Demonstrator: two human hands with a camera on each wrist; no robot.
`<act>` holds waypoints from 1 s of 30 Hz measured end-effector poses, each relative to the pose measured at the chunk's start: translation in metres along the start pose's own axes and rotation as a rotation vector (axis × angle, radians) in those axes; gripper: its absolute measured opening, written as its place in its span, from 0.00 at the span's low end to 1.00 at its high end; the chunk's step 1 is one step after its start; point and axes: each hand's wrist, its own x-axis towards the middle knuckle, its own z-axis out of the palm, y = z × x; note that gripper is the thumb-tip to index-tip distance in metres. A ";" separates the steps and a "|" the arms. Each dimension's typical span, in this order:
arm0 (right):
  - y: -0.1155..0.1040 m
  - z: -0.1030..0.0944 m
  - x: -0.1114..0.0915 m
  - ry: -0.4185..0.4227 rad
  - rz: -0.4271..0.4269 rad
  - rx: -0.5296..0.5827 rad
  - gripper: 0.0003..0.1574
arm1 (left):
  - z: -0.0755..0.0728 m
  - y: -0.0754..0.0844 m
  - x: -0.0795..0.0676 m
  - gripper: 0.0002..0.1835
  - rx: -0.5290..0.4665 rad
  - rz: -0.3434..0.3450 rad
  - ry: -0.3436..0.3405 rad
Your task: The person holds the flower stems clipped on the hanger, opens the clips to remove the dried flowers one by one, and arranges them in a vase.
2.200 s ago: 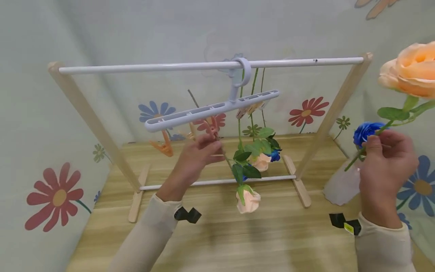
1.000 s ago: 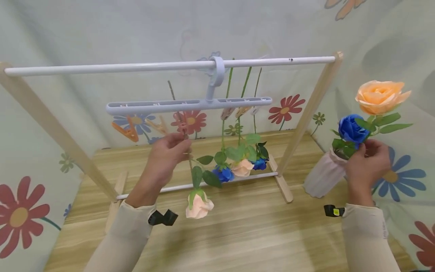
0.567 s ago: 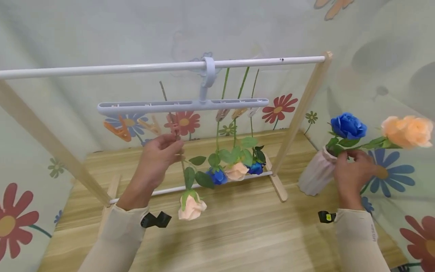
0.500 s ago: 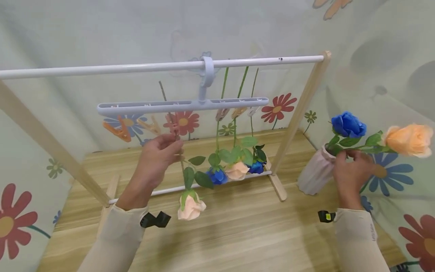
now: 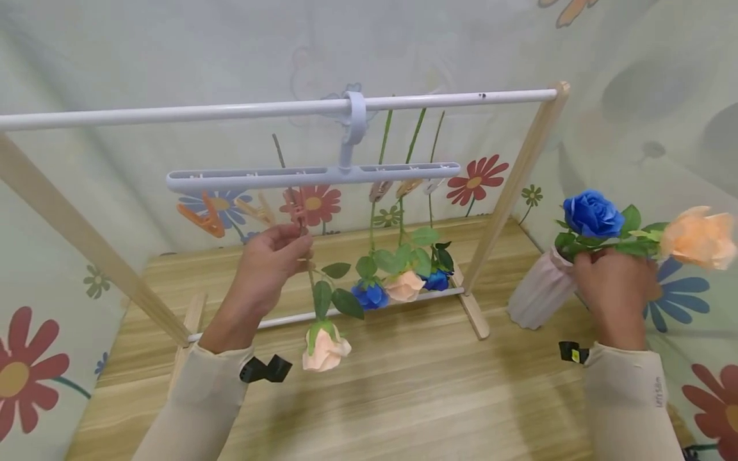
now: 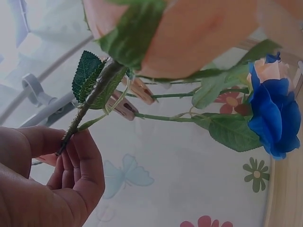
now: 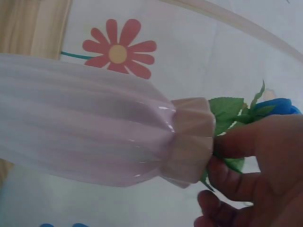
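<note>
My left hand (image 5: 268, 266) pinches the stem of a pale peach rose (image 5: 325, 349) that hangs head down. Just above those fingers a pink clothespin (image 5: 296, 208) of the pale blue hanger (image 5: 254, 178) overlaps the stem. In the left wrist view thumb and fingers meet on the brown stem (image 6: 90, 97). On the right, my right hand (image 5: 617, 294) holds an orange-peach rose (image 5: 697, 237) low at the mouth of a white ribbed vase (image 5: 539, 294); its bloom leans out rightward. A blue rose (image 5: 594, 214) stands in the vase. The right wrist view shows fingertips right at the vase rim (image 7: 191, 142).
The hanger hooks over a white rail (image 5: 173, 114) on a wooden-legged rack (image 5: 513, 192). Three more roses hang upside down on its right side, a blue rose (image 5: 370, 296) among them. An orange clothespin (image 5: 203, 218) hangs at the left. Flower-printed cloth surrounds the wooden table (image 5: 403, 384).
The right hand has lowered the orange-peach rose from high up to the vase mouth, and its bloom has tipped rightward. The hanger has swung level. The left hand keeps its pinch on the stem.
</note>
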 end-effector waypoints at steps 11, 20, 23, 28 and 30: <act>-0.035 -0.008 -0.023 -0.447 -0.261 -0.093 0.35 | -0.008 -0.004 0.001 0.26 -0.023 0.015 0.010; -0.082 -0.001 -0.049 -0.259 -0.267 0.146 0.30 | 0.004 -0.008 0.010 0.19 -0.076 0.024 0.004; -0.103 0.001 -0.062 -0.197 -0.289 0.282 0.26 | 0.008 -0.007 0.011 0.17 -0.092 0.020 0.013; -0.152 0.013 -0.083 -0.145 -0.414 0.464 0.22 | 0.005 -0.007 0.010 0.18 -0.089 0.018 0.067; -0.173 0.020 -0.090 -0.133 -0.475 0.518 0.21 | 0.002 -0.007 0.009 0.18 -0.102 0.018 0.088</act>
